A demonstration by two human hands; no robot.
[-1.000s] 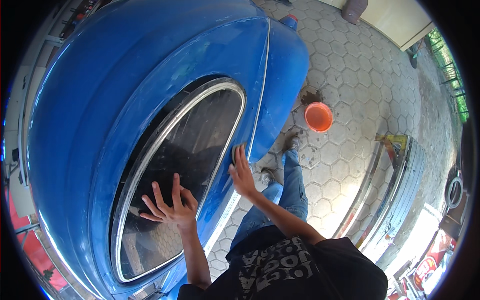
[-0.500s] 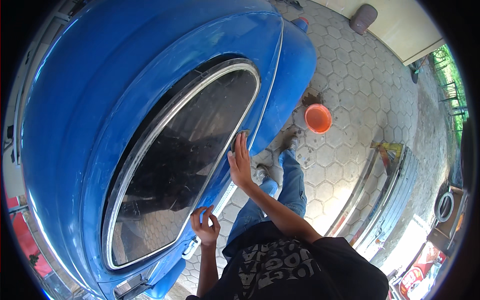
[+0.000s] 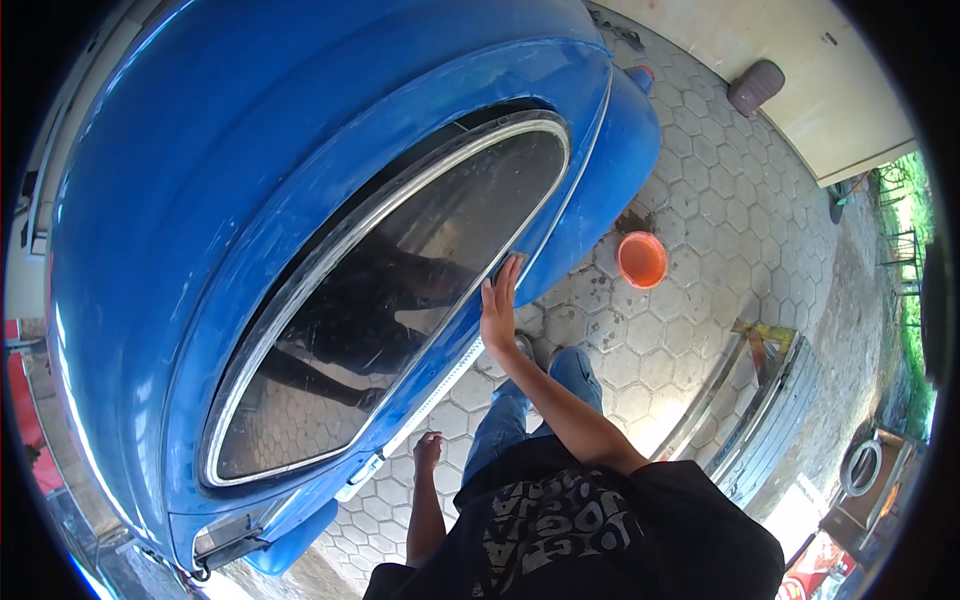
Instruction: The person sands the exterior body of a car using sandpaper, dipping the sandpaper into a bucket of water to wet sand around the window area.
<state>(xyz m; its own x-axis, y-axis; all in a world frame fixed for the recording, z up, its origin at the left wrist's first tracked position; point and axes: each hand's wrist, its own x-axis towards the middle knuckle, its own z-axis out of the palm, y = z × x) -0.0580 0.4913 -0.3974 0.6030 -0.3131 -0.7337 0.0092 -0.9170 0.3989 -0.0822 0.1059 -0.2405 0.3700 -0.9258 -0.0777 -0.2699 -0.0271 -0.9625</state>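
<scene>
A blue car with a rounded body fills the left side, its long side window framed in a silver trim. My right hand lies with fingers stretched against the blue panel just below the window's lower edge. Under those fingertips is a thin dark pad, mostly covered, pressed to the paint; its exact kind is hidden. My left hand hangs beside the car, near the light running board, apart from the body. Its fingers are curled in, and nothing shows in them.
An orange bucket stands on the hexagonal paving, beside a wet patch. To the right lie a grey slatted bench and a box with a coiled hose. A pale wall panel rises at the far right.
My left hand has come away from the car door, dropped lower and curled its fingers. The right hand stays at the panel below the window with the pad. The whole view has shifted slightly.
</scene>
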